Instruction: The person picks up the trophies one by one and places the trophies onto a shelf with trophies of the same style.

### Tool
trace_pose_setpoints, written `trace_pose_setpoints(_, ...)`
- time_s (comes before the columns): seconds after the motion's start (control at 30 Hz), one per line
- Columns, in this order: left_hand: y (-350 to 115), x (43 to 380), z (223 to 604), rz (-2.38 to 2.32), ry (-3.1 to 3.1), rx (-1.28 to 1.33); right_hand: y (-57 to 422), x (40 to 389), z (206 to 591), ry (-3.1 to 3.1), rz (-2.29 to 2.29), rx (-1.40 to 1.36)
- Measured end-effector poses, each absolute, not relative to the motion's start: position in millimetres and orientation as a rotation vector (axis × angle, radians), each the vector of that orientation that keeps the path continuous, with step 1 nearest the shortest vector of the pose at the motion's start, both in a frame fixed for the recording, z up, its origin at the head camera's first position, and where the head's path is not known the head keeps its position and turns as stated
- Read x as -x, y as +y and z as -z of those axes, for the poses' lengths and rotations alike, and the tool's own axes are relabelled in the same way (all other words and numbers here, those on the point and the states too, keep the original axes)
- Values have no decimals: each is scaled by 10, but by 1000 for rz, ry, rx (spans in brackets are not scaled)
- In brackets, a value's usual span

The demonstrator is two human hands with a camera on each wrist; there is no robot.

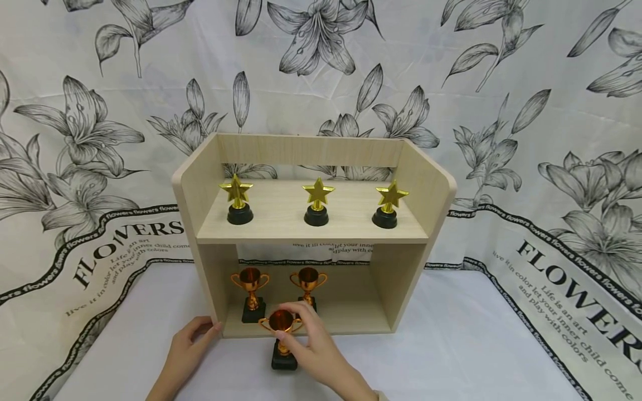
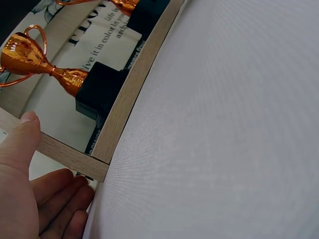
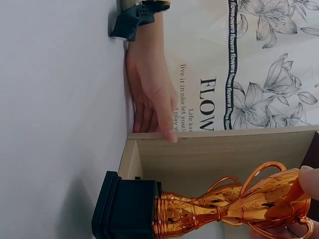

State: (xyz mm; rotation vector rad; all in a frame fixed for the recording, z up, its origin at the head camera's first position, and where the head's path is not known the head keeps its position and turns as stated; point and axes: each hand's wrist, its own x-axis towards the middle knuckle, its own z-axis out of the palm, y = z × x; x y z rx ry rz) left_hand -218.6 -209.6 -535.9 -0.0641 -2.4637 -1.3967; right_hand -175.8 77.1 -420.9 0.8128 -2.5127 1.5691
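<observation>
In the head view, my right hand pinches the cup of a copper-coloured trophy by its rim, in front of the shelf's lower opening. The trophy is upright on its square black base, close over the table. My left hand holds the lower left corner of the wooden shelf unit. In the left wrist view its thumb lies over the side panel's front edge, with the fingers along the outer face. Inside the lower compartment stand a left trophy and a middle trophy, the latter partly behind my right hand.
On the upper board stand three gold star trophies: left, middle and right. A white cloth covers the table. Behind the shelf hangs a floral-printed curtain.
</observation>
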Motion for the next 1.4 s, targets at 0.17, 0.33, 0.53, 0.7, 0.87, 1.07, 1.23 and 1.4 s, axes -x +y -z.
trace_pose_setpoints(0.17,-2091,2178,5346,1397,-2451,77,830,1762,4215,-2490,-1542,-820)
trace_pose_setpoints(0.33,-2082,2166,5319,1383,-2452,81,886,1764,4230,-2456,-1498,-851)
trace_pose_setpoints(0.53,-2012,2081,5144,1376,-2442,84,950,1771,4234,-2458,-1490,-845)
trace_pose_setpoints(0.7,-2008,2077,5142,1382,-2438,88,1006,1769,4227,-2476,-1482,-807)
trace_pose_setpoints(0.87,-2077,2157,5306,1376,-2452,88,1041,1736,4193,-2493,-1516,-736)
trace_pose_setpoints(1.07,-2087,2182,5349,1384,-2439,93,1070,1647,4034,-2472,-1562,-699)
trace_pose_setpoints(1.23,-2089,2178,5344,1382,-2437,93,1132,1700,4109,-2459,-1526,-681)
trace_pose_setpoints(1.4,-2099,2177,5342,1385,-2442,90,1206,1784,4227,-2462,-1470,-659)
